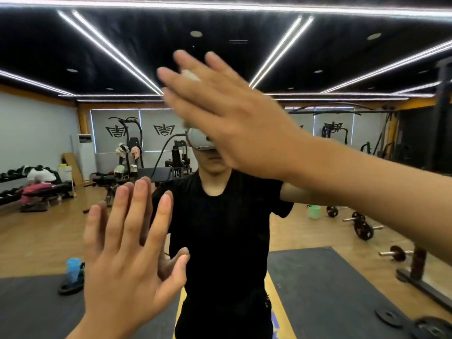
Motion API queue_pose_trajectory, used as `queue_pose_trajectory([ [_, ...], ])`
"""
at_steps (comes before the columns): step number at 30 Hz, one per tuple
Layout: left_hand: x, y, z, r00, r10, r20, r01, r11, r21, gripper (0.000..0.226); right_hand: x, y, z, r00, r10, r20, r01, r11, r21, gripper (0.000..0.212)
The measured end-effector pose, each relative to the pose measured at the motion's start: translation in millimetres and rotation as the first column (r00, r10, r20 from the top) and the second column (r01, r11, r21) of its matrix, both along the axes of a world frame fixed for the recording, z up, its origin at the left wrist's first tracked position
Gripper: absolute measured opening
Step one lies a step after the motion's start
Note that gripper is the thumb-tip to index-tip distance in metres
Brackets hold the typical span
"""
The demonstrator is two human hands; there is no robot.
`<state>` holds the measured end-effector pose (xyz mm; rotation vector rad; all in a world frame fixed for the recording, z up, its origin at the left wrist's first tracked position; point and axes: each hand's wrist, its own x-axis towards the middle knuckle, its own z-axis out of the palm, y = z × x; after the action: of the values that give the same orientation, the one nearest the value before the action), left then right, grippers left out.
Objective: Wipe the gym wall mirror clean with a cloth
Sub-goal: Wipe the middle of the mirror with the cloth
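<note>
Mirror [49, 133] fills your view. Your right hand [220, 118], blurred, fingers straight, presses flat high on the glass. Your left hand [129, 253], fingers spread and straight, lies flat lower down. White cloth [190, 75] peeks out under the right hand.

I am seeing white light strips [110, 53] glowing across the black ceiling [36, 45]. Grey blinds [151, 118] are hanging at the far end, benches [58, 187] are standing at the left on the wooden floor [36, 236], and barbells [363, 227] are lying at the right near a dark mat [330, 289].
</note>
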<state>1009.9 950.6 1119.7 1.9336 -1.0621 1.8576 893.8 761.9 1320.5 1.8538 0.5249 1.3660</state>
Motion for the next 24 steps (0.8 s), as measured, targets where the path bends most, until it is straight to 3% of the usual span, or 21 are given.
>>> queue_pose_trajectory([
  [6, 2, -4, -3, 1.0, 0.001, -0.016, -0.002, 1.0, -0.01, 0.082, -103, -113, -15, 0.989, -0.15, 0.006, 0.147, 0.974, 0.17, 0.047],
  [10, 1, -8, -3, 1.0, -0.015, -0.025, 0.015, 1.0, -0.022, 0.084, -106, -139, -43, 0.986, -0.154, 0.059, 0.128, 0.941, 0.314, 0.059],
  [13, -3, -7, 0, 0.999, -0.041, -0.01, 0.041, 0.999, -0.032, 0.081, -75, -91, -49, 0.996, -0.083, -0.012, 0.083, 0.967, 0.242, 0.047],
  [16, -4, -6, 1, 0.999, -0.05, -0.016, 0.05, 0.998, -0.045, 0.082, -21, -9, -58, 0.989, 0.057, -0.138, -0.038, 0.989, 0.14, 0.049],
  [19, -1, -4, 1, 0.998, -0.057, -0.01, 0.057, 0.997, -0.055, 0.086, 16, 42, -75, 0.983, 0.047, -0.178, -0.038, 0.998, 0.057, 0.048],
  [24, 0, 2, 1, 0.998, -0.05, 0.029, 0.05, 0.999, -0.003, 0.079, -29, -13, -100, 0.985, -0.019, -0.173, 0.033, 0.997, 0.076, 0.045],
])
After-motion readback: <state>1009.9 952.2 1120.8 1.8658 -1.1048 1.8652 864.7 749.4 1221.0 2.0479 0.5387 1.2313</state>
